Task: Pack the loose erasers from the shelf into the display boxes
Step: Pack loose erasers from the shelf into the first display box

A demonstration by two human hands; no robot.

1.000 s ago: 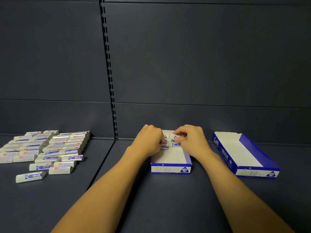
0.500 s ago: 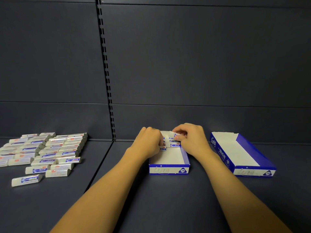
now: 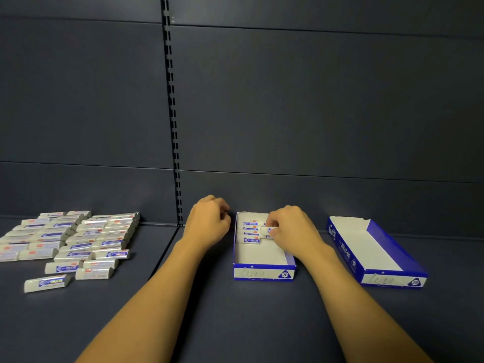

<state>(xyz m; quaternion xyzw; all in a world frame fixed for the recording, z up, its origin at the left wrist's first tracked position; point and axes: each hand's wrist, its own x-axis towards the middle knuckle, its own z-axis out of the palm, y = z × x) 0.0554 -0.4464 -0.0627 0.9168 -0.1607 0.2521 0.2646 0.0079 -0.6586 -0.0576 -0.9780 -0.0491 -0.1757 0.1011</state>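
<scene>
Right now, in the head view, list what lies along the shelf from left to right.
Loose erasers → left hand → middle display box with the right hand pinching an eraser over it → empty display box.

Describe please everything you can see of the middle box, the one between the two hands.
The middle box is an open, shallow tray, seemingly cardboard: blue outside with a white front panel and a "2B" mark, white inside. It lies flat on the dark shelf, its short front wall facing the camera. A column of erasers fills its far left end; the near part is bare. The right hand reaches in, pinching one eraser. The left hand is beside its left wall.
</scene>
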